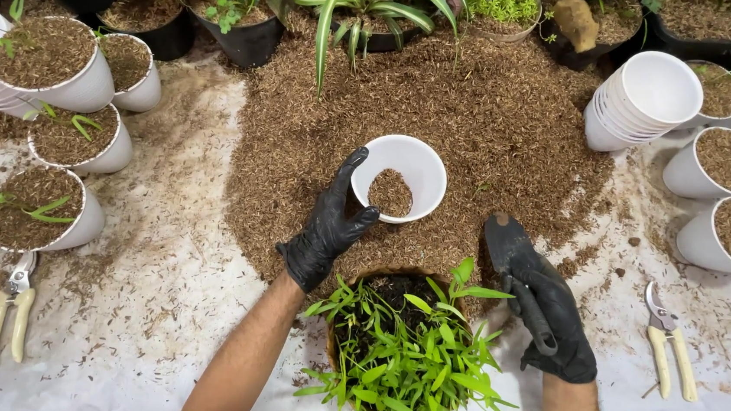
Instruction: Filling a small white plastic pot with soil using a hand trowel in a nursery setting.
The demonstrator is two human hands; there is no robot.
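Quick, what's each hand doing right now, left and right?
Left hand: black-gloved, gripping the rim of the small white plastic pot with a little brown substrate inside.
Right hand: black-gloved, closed around the dark trowel.

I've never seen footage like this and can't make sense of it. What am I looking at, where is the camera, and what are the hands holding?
The single picture comes from a camera worn on a person's head, looking down at their own gloved hands. The left hand grips the rim of a white pot with a little brown potting mix inside. The right hand holds a dark trowel. Below sits a leafy green plant. A heap of potting mix, filled pots, stacked empty pots and two pruning shears lie on the white sheet.
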